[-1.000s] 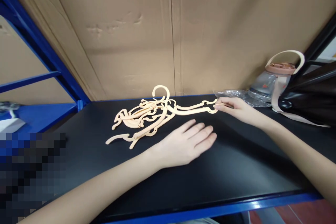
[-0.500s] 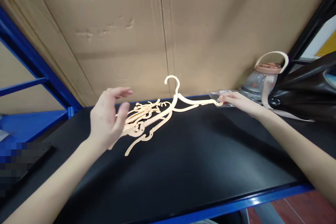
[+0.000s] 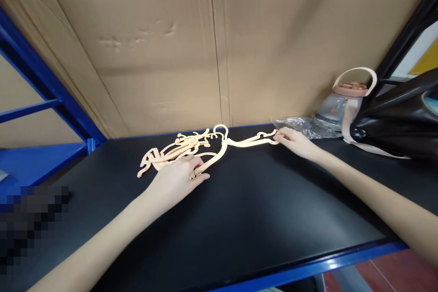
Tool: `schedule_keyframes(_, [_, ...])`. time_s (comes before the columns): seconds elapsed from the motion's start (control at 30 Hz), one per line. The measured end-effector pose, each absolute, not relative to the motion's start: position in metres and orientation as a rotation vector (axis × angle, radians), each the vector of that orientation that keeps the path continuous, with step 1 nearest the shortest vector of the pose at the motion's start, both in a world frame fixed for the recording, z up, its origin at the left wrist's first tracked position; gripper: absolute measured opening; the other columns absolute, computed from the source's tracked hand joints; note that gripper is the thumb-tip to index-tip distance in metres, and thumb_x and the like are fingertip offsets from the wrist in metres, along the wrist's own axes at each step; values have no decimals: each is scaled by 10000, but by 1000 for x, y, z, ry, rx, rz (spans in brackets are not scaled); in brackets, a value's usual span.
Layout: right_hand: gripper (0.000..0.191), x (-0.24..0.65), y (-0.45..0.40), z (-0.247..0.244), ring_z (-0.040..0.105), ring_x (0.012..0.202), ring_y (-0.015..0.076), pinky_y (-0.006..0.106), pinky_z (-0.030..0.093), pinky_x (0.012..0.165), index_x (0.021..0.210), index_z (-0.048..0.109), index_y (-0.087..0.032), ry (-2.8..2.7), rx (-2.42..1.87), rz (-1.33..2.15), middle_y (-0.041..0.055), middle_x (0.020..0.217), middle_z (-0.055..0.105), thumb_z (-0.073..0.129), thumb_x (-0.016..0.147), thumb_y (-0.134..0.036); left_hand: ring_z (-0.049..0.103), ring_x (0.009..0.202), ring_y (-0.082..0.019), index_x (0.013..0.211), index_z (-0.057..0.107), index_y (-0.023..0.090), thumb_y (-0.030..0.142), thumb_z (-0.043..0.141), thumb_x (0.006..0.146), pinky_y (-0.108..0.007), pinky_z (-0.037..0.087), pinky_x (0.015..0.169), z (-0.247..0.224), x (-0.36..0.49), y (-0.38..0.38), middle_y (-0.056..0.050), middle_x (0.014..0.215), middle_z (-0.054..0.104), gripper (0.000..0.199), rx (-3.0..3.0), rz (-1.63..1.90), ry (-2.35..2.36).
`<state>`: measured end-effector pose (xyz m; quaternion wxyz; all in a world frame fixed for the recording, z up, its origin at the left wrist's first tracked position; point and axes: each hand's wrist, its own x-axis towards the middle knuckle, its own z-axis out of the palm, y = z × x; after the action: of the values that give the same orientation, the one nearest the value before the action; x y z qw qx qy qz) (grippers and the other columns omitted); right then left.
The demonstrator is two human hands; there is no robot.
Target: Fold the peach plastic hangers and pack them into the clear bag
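A cream-coloured clothes hanger stretches between my two hands, low over the black tabletop, its hook at the back. My left hand is closed around the end of its left arm, thumb in front. At the tip of its right arm, my right hand pinches the hanger between thumb and fingers. Behind and to the left of my left hand lies a tangled pile of similar hangers, partly covered by that hand.
Crumpled clear plastic lies beyond my right hand. A water bottle with a strap stands at the back right beside a black bag. Cardboard walls the back, and a blue frame rises at the left.
My left hand has come down and right, closing on the hanger's left end. The hanger has dropped lower and flatter, and my right hand has shifted slightly left with it.
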<state>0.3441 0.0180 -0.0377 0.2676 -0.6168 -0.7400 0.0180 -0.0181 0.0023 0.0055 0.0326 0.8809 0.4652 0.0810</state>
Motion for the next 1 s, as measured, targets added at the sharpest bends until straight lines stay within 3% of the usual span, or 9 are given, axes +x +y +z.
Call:
schedule_keyframes(0.13, [332, 337, 23, -48, 548, 894, 259, 437, 394, 852, 853, 602, -196, -2023, -1701, -193, 93, 924, 622, 320, 907, -364, 584, 756, -207, 882, 573, 216, 320, 447, 856, -285, 405, 613, -2, -13, 4, -16, 823, 609, 165, 2674, 299, 1478])
schedule_keyframes(0.33, [351, 331, 23, -55, 531, 931, 282, 526, 230, 1023, 869, 618, -179, -2085, -1732, -455, 115, 922, 625, 302, 926, -321, 554, 801, -228, 801, 540, 155, 100, 347, 806, -333, 438, 711, -17, -11, 11, -77, 845, 533, 201, 2803, 269, 1497])
schedule_keyframes(0.47, [316, 329, 17, -48, 531, 962, 307, 537, 248, 1018, 911, 625, -170, -2125, -1725, -530, 134, 957, 629, 348, 915, -321, 530, 841, -236, 873, 530, 144, 88, 331, 809, -359, 441, 754, -23, -19, 17, -84, 872, 514, 216, 2903, 278, 1350])
schedule_keyframes(0.6, [325, 323, 6, -35, 507, 1092, 327, 505, 341, 981, 1081, 599, -166, -2182, -1626, -455, 152, 1119, 598, 409, 908, -364, 508, 846, -231, 906, 547, 146, 76, 302, 824, -373, 435, 753, -18, -25, 18, -93, 900, 521, 268, 2932, 222, 1283])
schedule_keyframes(0.7, [533, 320, 1, -30, 426, 1251, 309, 497, 330, 1030, 1327, 452, -218, -2337, -1459, -165, 119, 1368, 468, 457, 880, -510, 500, 842, -220, 908, 566, 170, 20, 300, 801, -348, 419, 731, -13, -27, 15, -77, 898, 532, 325, 2951, 175, 1256])
schedule_keyframes(0.83, [854, 320, 1, -32, 200, 1387, 309, 546, 139, 1117, 1468, 188, -279, -2489, -1413, 130, 83, 1520, 224, 546, 776, -630, 510, 817, -222, 903, 571, 179, -71, 292, 692, -321, 388, 671, -11, -27, 9, -68, 887, 529, 430, 2990, 136, 1242])
schedule_keyframes(1.0, [855, 312, 3, -29, 31, 1412, 300, 531, 86, 1128, 1449, 229, -330, -2554, -1384, 250, 29, 1552, 33, 591, 737, -634, 524, 820, -204, 946, 567, 210, -93, 299, 648, -297, 374, 696, -13, -28, 6, -41, 881, 526, 502, 3002, 136, 1107])
